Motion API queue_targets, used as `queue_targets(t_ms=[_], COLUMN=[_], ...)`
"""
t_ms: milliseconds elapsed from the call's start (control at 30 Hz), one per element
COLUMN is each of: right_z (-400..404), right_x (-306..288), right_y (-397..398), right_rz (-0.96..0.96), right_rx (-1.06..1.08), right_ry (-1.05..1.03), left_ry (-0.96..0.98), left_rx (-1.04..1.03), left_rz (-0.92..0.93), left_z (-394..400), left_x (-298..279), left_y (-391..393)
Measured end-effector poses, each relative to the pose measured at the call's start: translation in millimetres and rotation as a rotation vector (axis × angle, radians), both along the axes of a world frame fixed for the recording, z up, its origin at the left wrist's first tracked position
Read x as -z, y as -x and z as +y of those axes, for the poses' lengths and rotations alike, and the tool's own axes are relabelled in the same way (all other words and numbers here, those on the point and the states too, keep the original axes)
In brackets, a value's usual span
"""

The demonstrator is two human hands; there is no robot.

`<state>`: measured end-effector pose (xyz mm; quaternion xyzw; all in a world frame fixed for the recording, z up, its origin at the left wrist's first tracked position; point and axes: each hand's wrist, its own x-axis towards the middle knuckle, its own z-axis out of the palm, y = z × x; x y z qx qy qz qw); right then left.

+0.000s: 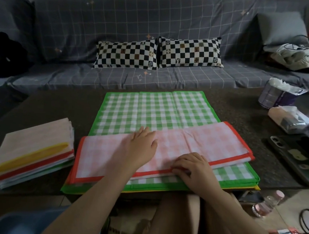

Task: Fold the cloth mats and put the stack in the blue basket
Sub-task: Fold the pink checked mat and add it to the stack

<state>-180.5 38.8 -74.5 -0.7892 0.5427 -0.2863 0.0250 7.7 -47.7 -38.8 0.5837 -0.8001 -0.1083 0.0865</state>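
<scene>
We have a red-bordered mat (166,147) folded once into a long strip, lying across the near half of an open green checked mat (156,109) on the dark worktop (244,109). More unfolded mats sit under the green one; a yellow edge shows at the bottom of the pile.

Our left hand (142,142) lies flat and open on the strip, fingers spread, pressing rather than gripping. Our right hand (194,168) is curled at the strip's near edge, fingertips tucked on the red border; whether it has pinched the layers or only rests on them we cannot tell.

Finished stack of folded mats (32,153) sits just left of the pile, on the same worktop. Blue basket (28,223) is low at the near left, below the worktop edge, only partly in view.

Handling, as we judge it: thin, light, limp cloth that holds a crease but slides easily on the mat beneath. Best held at the bordered corners, both layers pinched together, with the flat hand pinning the middle so the next fold lands square. The stack should go over with both hands under it, or it will fan out.
</scene>
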Motion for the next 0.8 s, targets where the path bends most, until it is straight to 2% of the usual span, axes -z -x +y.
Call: queue_targets(t_ms=[67,167,433,800], right_z=[0,0,-22,-108], right_x=[0,1,-4,-11], right_y=[0,1,-6,-32], right_rz=[-0.007,-0.009,0.01,0.175], right_rx=[0.001,0.004,0.03,0.071], right_ry=[-0.01,-0.016,-0.09,-0.313], left_ry=[-0.044,-0.051,0.002,0.068], left_rx=[-0.02,-0.011,0.008,-0.01], left_rz=[-0.125,-0.2,-0.198,-0.215], left_z=[-7,-6,-6,-9], left_x=[10,20,23,30], left_y=[4,6,5,5])
